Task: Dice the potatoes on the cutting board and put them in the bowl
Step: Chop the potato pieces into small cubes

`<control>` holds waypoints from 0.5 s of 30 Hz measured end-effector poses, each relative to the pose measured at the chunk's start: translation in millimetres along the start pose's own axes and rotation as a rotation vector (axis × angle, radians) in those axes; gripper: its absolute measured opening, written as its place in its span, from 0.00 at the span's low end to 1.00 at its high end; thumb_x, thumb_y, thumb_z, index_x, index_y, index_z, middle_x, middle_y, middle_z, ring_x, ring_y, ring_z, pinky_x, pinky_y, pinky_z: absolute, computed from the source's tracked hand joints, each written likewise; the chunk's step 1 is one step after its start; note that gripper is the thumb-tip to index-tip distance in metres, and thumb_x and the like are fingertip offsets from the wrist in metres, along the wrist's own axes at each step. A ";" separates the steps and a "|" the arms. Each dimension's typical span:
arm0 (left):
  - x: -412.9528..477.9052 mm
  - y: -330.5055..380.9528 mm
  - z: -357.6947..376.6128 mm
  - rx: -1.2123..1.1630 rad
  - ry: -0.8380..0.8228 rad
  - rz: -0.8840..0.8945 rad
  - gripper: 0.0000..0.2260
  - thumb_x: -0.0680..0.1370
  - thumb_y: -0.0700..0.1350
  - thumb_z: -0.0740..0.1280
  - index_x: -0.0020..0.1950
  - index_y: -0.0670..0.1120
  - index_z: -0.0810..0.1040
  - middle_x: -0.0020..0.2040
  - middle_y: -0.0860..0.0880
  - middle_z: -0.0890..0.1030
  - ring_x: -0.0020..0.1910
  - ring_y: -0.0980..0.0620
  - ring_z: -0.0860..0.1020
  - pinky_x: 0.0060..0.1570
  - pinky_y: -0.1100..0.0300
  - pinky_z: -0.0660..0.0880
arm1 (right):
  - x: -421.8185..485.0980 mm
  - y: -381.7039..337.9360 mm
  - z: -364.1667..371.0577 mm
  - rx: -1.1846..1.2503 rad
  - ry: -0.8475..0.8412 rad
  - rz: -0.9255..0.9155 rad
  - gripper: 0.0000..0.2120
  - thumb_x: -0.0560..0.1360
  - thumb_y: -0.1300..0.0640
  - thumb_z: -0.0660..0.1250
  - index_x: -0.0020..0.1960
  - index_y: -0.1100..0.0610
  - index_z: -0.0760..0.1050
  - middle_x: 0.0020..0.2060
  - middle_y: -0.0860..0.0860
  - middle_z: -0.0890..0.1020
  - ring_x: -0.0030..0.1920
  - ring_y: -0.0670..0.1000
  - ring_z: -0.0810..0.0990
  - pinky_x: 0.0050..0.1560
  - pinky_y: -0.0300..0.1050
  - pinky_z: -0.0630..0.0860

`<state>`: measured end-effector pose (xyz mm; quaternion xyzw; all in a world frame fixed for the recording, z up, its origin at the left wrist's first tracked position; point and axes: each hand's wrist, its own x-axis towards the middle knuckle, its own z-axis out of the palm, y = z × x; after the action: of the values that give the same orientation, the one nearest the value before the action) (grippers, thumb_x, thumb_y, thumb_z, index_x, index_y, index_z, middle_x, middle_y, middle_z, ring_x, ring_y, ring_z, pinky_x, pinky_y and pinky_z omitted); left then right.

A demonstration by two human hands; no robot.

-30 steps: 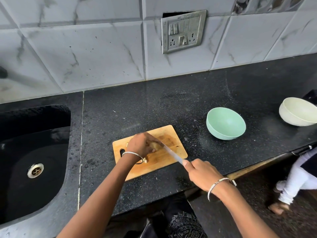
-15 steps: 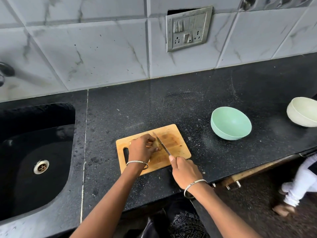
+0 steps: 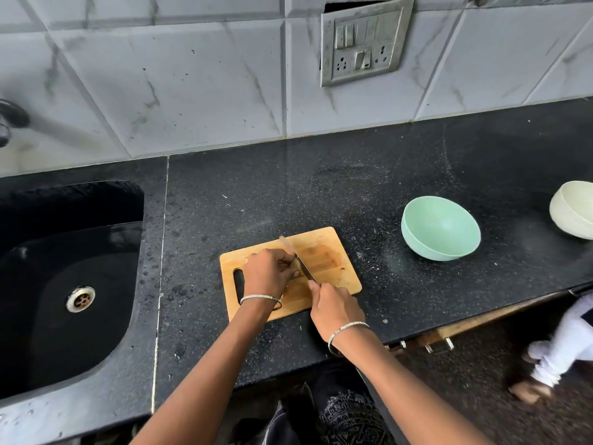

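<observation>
A small wooden cutting board (image 3: 330,252) lies on the black counter. My left hand (image 3: 268,273) sits on it with curled fingers holding a potato (image 3: 293,273), which is almost wholly hidden under the hand. My right hand (image 3: 333,305) grips the handle of a knife (image 3: 296,256) at the board's near edge. The blade runs away from me, right beside my left fingertips, its tip near the board's far edge. A mint green bowl (image 3: 441,228) stands to the right of the board with nothing seen inside.
A black sink (image 3: 64,284) with a metal drain fills the left. A cream bowl (image 3: 574,208) stands at the far right edge. The counter's front edge runs just under my wrists. Another person's legs in white trousers (image 3: 558,354) stand on the floor at the right.
My right hand has drawn in toward the board. The knife has swung from lying across the board's front to pointing away from me beside my left fingers.
</observation>
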<state>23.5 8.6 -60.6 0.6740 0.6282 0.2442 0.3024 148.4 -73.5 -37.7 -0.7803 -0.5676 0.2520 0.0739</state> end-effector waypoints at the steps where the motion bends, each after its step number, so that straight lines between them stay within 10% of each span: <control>1: -0.8 0.2 0.3 0.002 0.006 0.000 0.12 0.66 0.41 0.79 0.47 0.47 0.85 0.41 0.50 0.86 0.42 0.53 0.83 0.49 0.54 0.80 | 1.9 -2.3 1.7 -0.012 0.006 -0.002 0.23 0.83 0.43 0.48 0.55 0.56 0.76 0.52 0.56 0.81 0.53 0.61 0.79 0.43 0.49 0.69; 15: -6.5 3.3 -0.3 0.024 0.012 0.018 0.10 0.68 0.41 0.77 0.48 0.47 0.84 0.40 0.50 0.85 0.43 0.53 0.83 0.48 0.56 0.79 | -10.4 4.5 15.0 -0.093 0.046 0.005 0.22 0.83 0.43 0.48 0.56 0.56 0.74 0.52 0.56 0.81 0.54 0.61 0.80 0.41 0.49 0.69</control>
<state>25.0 2.1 -57.7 0.6818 0.6267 0.2435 0.2884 142.7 -87.2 -49.3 -0.7899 -0.5749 0.2074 0.0499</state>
